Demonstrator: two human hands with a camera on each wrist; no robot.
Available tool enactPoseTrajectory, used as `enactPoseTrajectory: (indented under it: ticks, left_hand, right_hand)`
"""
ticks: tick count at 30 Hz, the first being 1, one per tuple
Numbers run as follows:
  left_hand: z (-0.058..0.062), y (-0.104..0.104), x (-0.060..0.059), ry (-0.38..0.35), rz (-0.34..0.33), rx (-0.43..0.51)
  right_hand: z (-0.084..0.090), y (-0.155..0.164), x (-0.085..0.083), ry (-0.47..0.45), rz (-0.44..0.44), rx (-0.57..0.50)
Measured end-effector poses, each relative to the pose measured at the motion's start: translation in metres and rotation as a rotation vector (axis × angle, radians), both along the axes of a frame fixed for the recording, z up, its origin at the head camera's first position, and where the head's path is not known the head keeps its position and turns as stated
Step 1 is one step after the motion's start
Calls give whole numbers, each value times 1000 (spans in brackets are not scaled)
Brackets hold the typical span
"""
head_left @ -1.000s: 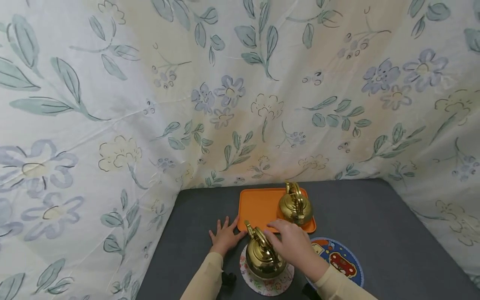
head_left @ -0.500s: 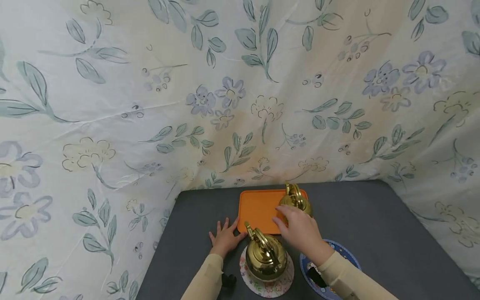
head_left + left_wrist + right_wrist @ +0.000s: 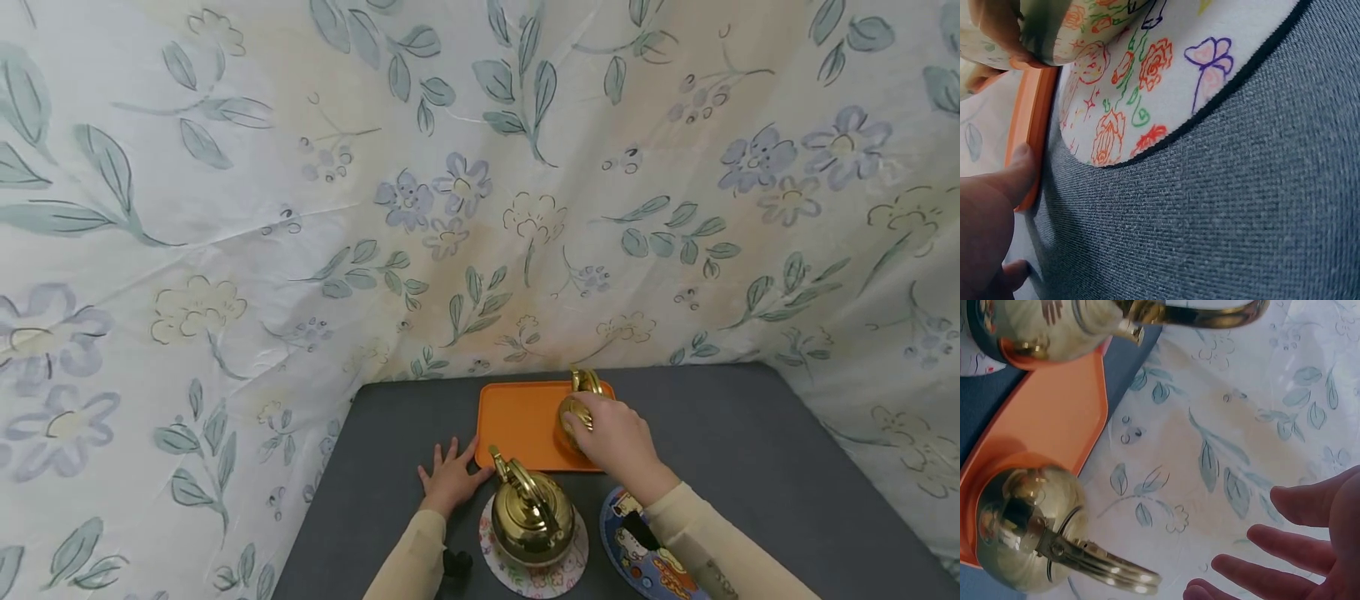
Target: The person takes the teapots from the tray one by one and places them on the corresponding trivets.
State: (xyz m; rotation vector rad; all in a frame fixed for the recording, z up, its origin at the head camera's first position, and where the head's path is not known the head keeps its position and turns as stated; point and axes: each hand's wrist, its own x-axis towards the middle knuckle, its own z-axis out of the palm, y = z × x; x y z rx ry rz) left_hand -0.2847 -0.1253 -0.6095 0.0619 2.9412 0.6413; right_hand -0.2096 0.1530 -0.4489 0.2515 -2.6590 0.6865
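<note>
My left hand (image 3: 452, 481) lies spread on the dark table, its thumb at the near left corner of an orange tray (image 3: 517, 425). On the tray's right part stands a shiny gold kettle (image 3: 1029, 525) with a raised arched handle. My right hand (image 3: 618, 437) overlaps this kettle in the head view. In the right wrist view its fingers (image 3: 1272, 572) are extended and apart from the handle, holding nothing. A second gold kettle (image 3: 528, 521) stands nearer to me on a round floral mat (image 3: 551, 579), between my two forearms.
A round blue cartoon mat (image 3: 630, 550) lies at the front right, partly under my right forearm. Floral cloth (image 3: 525, 250) hangs behind the table (image 3: 712, 425) and along its sides. A small black object (image 3: 457, 561) shows beside my left sleeve.
My right hand has moved from beside the nearer kettle's handle, away and to the right, over the kettle on the tray. My left hand and both kettles stay in place.
</note>
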Motion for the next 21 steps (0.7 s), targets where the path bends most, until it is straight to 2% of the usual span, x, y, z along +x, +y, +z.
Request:
enactPoseTrajectory:
  ticks: [8, 16, 21]
  left_hand:
    - [0, -1, 0, -7, 4, 9]
    - [0, -1, -1, -6, 5, 25]
    - [4, 0, -4, 8, -5, 42]
  right_hand:
    - [1, 11, -17, -74, -69, -10]
    - [1, 20, -29, -166, -73, -34]
    - [0, 24, -39, -164, -68, -36]
